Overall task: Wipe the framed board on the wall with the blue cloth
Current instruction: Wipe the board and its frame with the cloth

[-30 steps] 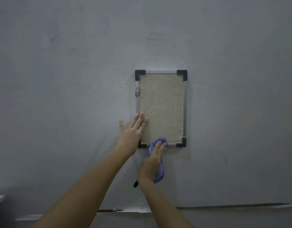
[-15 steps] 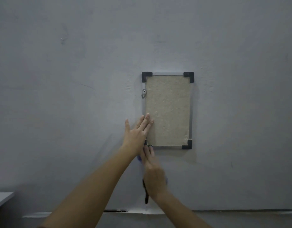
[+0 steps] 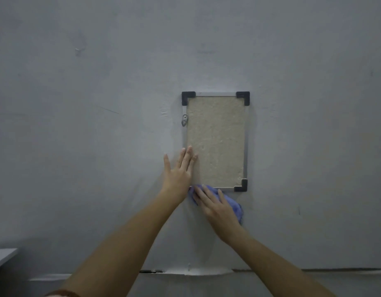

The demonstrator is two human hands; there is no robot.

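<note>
A small framed board hangs upright on the grey wall, with a beige rough face, a thin metal frame and black corner caps. My left hand lies flat and open against the board's lower left edge, fingers pointing up and covering that corner. My right hand presses the blue cloth against the wall just under the board's bottom rail. The cloth bunches out to the right of my palm and shows at my fingertips by the frame's bottom edge.
A small metal hanger sticks out from the frame's left side. The grey wall fills the view. A ledge or seam runs along the wall below, and a pale shelf corner shows at the lower left.
My right hand with the cloth slid left under the board and dropped, then came back up and right to the bottom rail. My left hand stayed flat on the lower left edge.
</note>
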